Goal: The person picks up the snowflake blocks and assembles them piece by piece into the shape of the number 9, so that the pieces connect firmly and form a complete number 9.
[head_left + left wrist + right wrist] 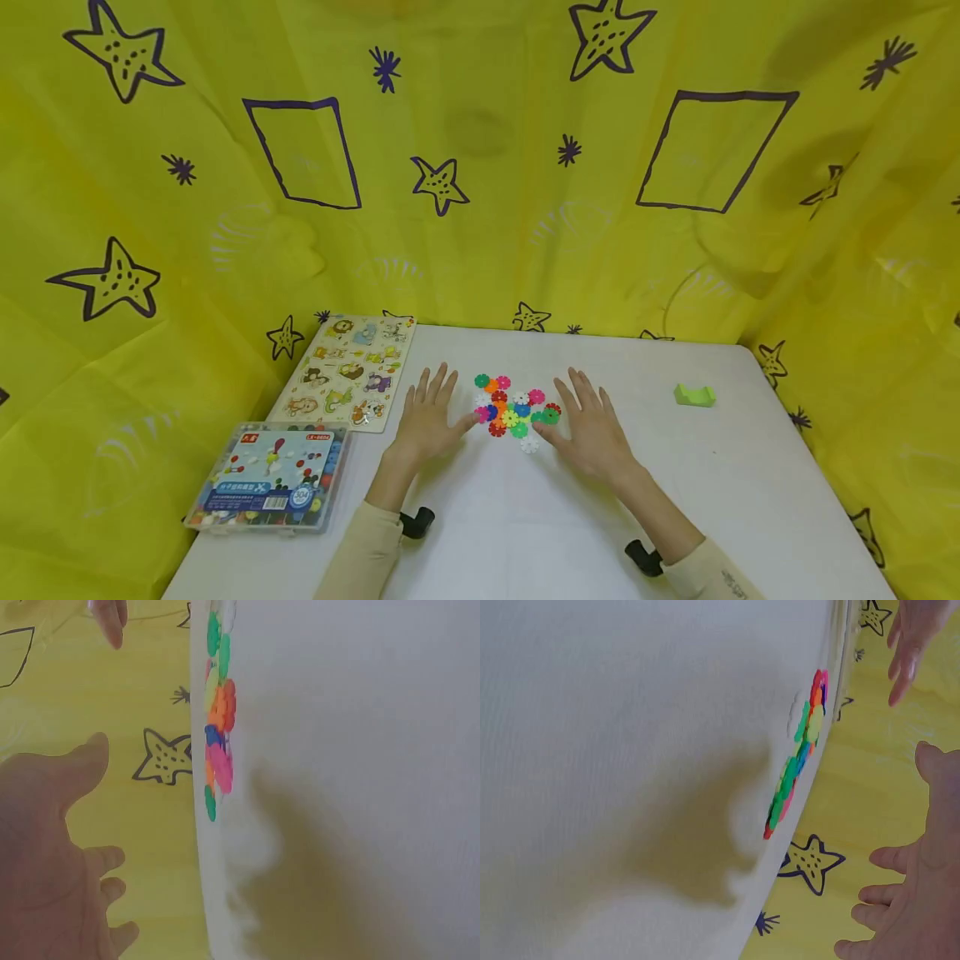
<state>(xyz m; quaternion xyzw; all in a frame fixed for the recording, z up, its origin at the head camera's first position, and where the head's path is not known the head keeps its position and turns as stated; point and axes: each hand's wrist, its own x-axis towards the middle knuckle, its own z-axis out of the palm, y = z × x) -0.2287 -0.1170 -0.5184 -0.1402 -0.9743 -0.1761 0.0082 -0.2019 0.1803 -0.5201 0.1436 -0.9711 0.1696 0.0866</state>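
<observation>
A loose cluster of small flower-shaped plastic discs (pixel 510 417) in many colours lies on the white table between my two hands. My left hand (pixel 429 421) is spread to the left of the discs, palm down, with its thumb toward them. On the other side my right hand (pixel 592 429) is spread likewise, thumb pointing inward. Both hands hold nothing. The left wrist view shows the left hand (pixel 52 847) raised over the table, its shadow falling on the white surface. In the right wrist view the right hand (pixel 915 877) is raised too.
A clear plastic case (pixel 266 479) of coloured pieces stands at the left edge, with a wooden animal puzzle board (pixel 345 371) behind it. A light green block (pixel 695 396) with a curved top sits at the right. Yellow patterned cloth (pixel 480 167) surrounds the table (pixel 765 492).
</observation>
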